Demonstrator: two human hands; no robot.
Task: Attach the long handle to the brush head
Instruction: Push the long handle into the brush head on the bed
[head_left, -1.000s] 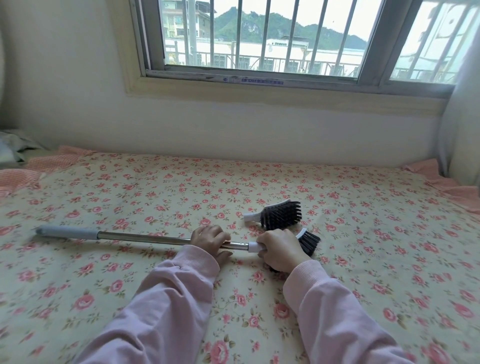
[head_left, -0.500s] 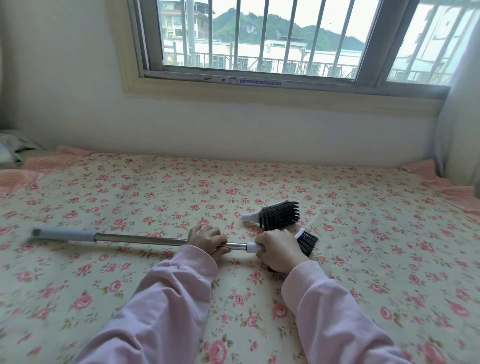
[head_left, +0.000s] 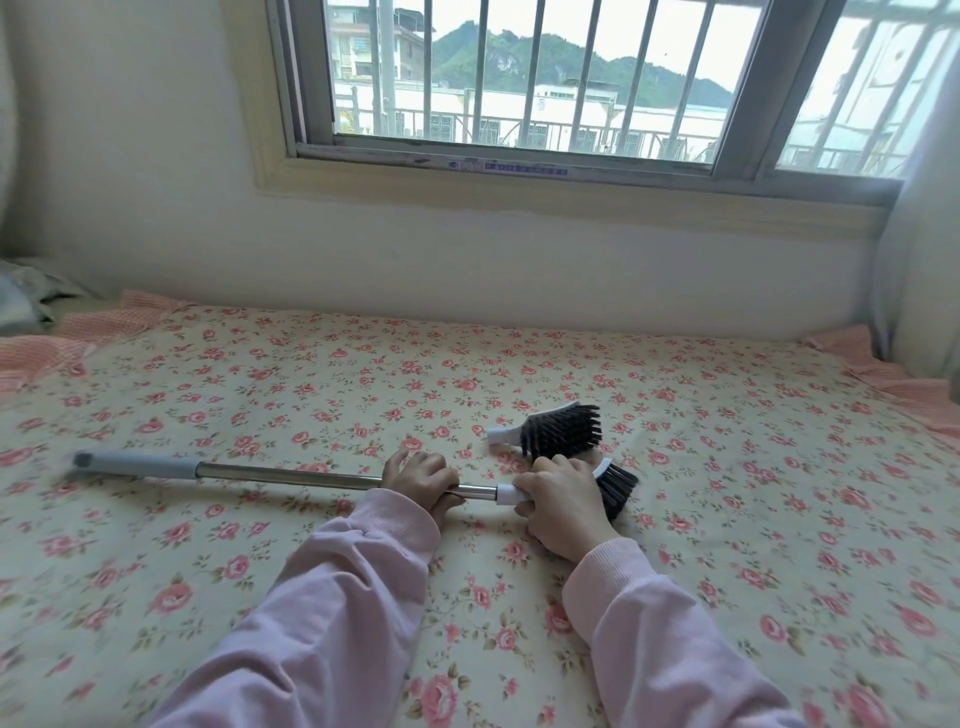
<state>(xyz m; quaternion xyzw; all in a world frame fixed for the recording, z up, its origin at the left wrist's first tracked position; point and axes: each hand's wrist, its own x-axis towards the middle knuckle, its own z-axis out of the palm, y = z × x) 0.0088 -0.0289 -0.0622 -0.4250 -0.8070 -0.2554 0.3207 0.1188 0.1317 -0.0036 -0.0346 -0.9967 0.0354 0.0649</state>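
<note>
A long metal handle (head_left: 280, 474) with a grey grip at its left end lies across the flowered bed. My left hand (head_left: 422, 480) is closed around the shaft near its right end. My right hand (head_left: 563, 501) grips a brush head (head_left: 615, 488) with black bristles and a white neck; the neck meets the tip of the handle. Most of that brush head is hidden under my right hand. A second black-bristled brush head (head_left: 556, 432) with a white neck lies loose just behind my right hand.
The bed sheet (head_left: 260, 384) with pink roses spreads wide on all sides. A white wall and a barred window (head_left: 519, 83) stand behind it. Pink frilled edging (head_left: 904, 384) runs along the right side, and crumpled cloth (head_left: 21, 301) lies at the far left.
Both hands keep their grip. The handle and brush head have shifted only slightly; the view has tilted a little.
</note>
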